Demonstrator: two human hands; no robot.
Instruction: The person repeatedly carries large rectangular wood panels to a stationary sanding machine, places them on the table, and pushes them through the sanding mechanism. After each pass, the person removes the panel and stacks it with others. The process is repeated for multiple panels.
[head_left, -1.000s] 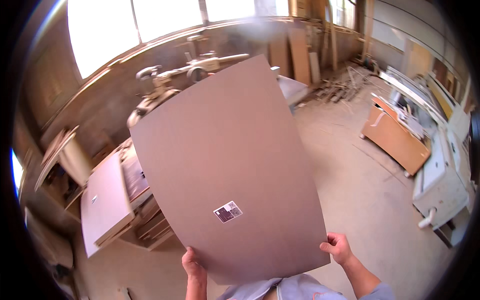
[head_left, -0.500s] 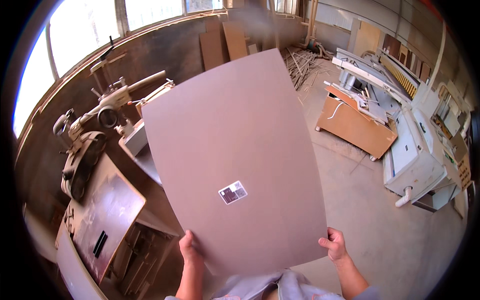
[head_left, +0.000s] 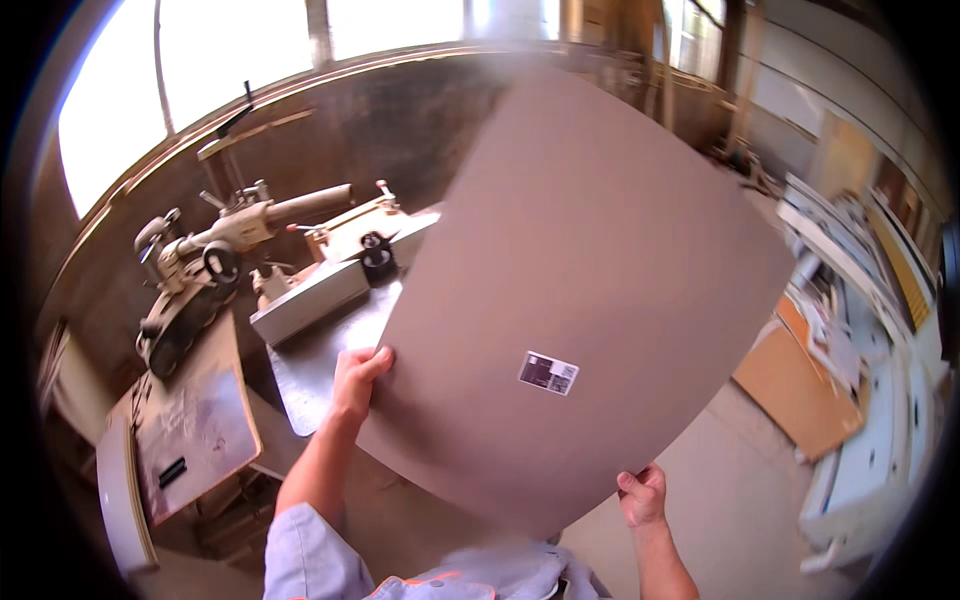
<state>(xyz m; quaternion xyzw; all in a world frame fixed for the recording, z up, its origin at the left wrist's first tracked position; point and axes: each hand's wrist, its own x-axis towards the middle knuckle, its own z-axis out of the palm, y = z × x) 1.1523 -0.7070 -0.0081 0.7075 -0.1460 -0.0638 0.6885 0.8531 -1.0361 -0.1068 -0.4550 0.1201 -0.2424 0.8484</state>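
A large flat greyish-brown panel fills the middle of the view, tilted with its far corner leaning up and to the right. A small white-and-dark label is stuck on its face. My left hand grips the panel's left edge, thumb on the face and fingers behind it. Lower down at the near right edge, my right hand pinches the panel the same way. The fingers behind the board are hidden.
On the left stands a woodworking machine beside a metal-topped table. A worn board-topped bench carries a small black piece. To the right are an orange-brown box with offcuts and a long white machine.
The panel has turned clockwise, its far end swinging right. My left hand has risen along the left edge, while my right hand has shifted slightly left. The view has turned left.
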